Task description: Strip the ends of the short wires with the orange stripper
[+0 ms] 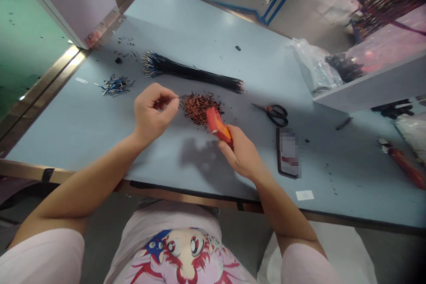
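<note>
My left hand [155,111] is closed in a pinch, thumb against forefinger. A thin dark wire end [181,96] sticks out from its fingertips; the rest is hidden. My right hand [241,148] is wrapped round a red and orange wire stripper [218,125], whose head points at the pile. Below the tool's head and to the right of my left fingertips lies a heap of short copper-coloured wire bits [199,107] with dark ends. Behind both hands stretches a long bundle of black wires [196,72], with metal and blue ends at its left.
A small pile of blue-and-silver terminal pieces [115,85] lies to the left. On the right are black-handled scissors [278,114], a phone [288,153], a white label [305,195] and a red-handled tool [404,166]. Upright panels [66,4] border the table.
</note>
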The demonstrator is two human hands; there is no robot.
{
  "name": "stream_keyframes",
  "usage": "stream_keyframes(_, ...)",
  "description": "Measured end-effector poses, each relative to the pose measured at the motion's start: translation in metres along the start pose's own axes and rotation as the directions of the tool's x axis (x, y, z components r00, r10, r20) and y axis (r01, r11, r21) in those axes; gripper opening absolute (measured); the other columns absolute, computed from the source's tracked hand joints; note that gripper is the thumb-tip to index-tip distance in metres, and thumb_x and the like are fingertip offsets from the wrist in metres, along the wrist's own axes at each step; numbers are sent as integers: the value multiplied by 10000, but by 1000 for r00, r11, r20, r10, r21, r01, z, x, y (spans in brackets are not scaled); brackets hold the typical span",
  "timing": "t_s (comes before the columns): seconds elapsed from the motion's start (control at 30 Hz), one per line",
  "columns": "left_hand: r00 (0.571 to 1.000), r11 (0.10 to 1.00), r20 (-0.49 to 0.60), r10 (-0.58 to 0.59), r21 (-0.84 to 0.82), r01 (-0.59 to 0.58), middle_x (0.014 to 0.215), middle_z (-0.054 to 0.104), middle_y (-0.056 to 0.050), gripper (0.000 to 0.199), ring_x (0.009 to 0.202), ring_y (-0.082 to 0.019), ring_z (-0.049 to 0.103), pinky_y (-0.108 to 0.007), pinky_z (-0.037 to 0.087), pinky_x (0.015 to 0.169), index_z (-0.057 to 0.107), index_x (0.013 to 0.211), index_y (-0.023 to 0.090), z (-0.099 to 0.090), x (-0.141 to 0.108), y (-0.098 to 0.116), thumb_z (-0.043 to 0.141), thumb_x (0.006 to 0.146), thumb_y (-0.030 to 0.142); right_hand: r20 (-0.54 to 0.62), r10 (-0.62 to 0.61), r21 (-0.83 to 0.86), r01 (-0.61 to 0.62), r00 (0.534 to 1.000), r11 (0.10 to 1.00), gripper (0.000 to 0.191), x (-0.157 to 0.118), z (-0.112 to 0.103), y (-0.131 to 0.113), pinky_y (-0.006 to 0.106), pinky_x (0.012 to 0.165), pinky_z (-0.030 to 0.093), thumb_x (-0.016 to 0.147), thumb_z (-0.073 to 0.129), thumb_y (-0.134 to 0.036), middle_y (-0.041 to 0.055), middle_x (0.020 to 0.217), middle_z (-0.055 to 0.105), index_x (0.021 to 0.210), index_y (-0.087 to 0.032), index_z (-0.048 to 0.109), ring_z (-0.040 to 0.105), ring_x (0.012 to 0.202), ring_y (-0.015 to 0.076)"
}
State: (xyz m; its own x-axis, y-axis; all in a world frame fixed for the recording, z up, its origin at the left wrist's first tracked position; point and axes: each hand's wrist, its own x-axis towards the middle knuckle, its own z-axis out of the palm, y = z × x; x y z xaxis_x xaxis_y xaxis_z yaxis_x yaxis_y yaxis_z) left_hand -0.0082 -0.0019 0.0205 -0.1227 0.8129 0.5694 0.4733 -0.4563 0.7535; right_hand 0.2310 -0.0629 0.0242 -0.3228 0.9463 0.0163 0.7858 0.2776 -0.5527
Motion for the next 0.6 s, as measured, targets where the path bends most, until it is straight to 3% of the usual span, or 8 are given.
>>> stream_keyframes(0.07, 992, 997, -106, -73, -1, 73, 658, 558, 25, 49, 562, -85, 468, -227, 372, 515, 595, 724, 205, 0, 4, -4, 580, 768, 219, 55, -96, -204, 106, 994, 973, 408, 1, 10, -5, 448, 826, 413, 823, 561, -409, 152, 1067, 574, 1131, -145, 514, 513, 957, 293)
stream_keyframes(0.13, 993, 997, -94, -76, 23, 79, 660, 563, 27, 43, 560, -81, 470, -219, 368, 508, 602, 745, 204, 1, 4, -6, 580, 776, 223, 137, -168, -279, 201, 976, 939, 409, 0, 22, -12, 455, 832, 399, 774, 635, -410, 135, 1036, 588, 1094, -168, 551, 502, 946, 292)
stream_keyframes(0.2, 1000, 998, -2, 8, 60, -8, 684, 581, 20, 48, 594, -86, 498, -220, 392, 542, 614, 756, 201, 5, -1, -6, 578, 782, 217, 177, -223, -274, 266, 959, 924, 414, -2, 29, -16, 454, 831, 399, 744, 672, -421, 121, 1034, 589, 1071, -189, 570, 492, 951, 287)
stream_keyframes(0.27, 981, 979, 101, 166, 104, -177, 723, 605, 7, 51, 672, -104, 538, -238, 426, 624, 629, 767, 205, 9, -8, -3, 580, 783, 209, 163, -287, -205, 317, 944, 926, 406, -4, 31, -17, 445, 845, 406, 747, 667, -437, 119, 1068, 578, 1059, -195, 573, 481, 981, 279)
stream_keyframes(0.37, 891, 884, 228, 392, 175, -434, 779, 631, -6, 70, 744, -131, 550, -263, 432, 682, 645, 815, 222, 12, -20, 1, 591, 775, 202, -67, -326, -85, 320, 943, 944, 286, -4, 28, -10, 418, 852, 428, 801, 617, -373, 106, 1020, 584, 1012, -188, 558, 496, 978, 246)
stream_keyframes(0.47, 797, 777, 310, 518, 218, -590, 779, 637, -3, 90, 712, -131, 532, -254, 410, 636, 640, 844, 232, 14, -27, 3, 585, 780, 200, -370, -272, -76, 263, 888, 962, 239, -1, 26, 0, 422, 835, 444, 820, 581, -283, 101, 966, 578, 1028, -180, 522, 515, 948, 237)
stream_keyframes(0.53, 747, 722, 331, 576, 222, -655, 765, 637, 2, 86, 691, -124, 525, -246, 389, 608, 635, 839, 236, 15, -30, 4, 578, 784, 201, -429, -266, -106, 244, 863, 964, 285, 0, 26, 4, 444, 850, 437, 822, 565, -264, 115, 1011, 567, 1087, -180, 503, 509, 980, 249)
stream_keyframes(0.6, 714, 690, 345, 609, 212, -692, 758, 637, 7, 84, 677, -119, 520, -243, 367, 588, 632, 830, 244, 17, -31, 6, 570, 789, 205, -408, -267, -124, 236, 873, 964, 289, 1, 28, 5, 451, 867, 428, 836, 532, -237, 123, 1044, 560, 1118, -184, 501, 501, 1008, 252)
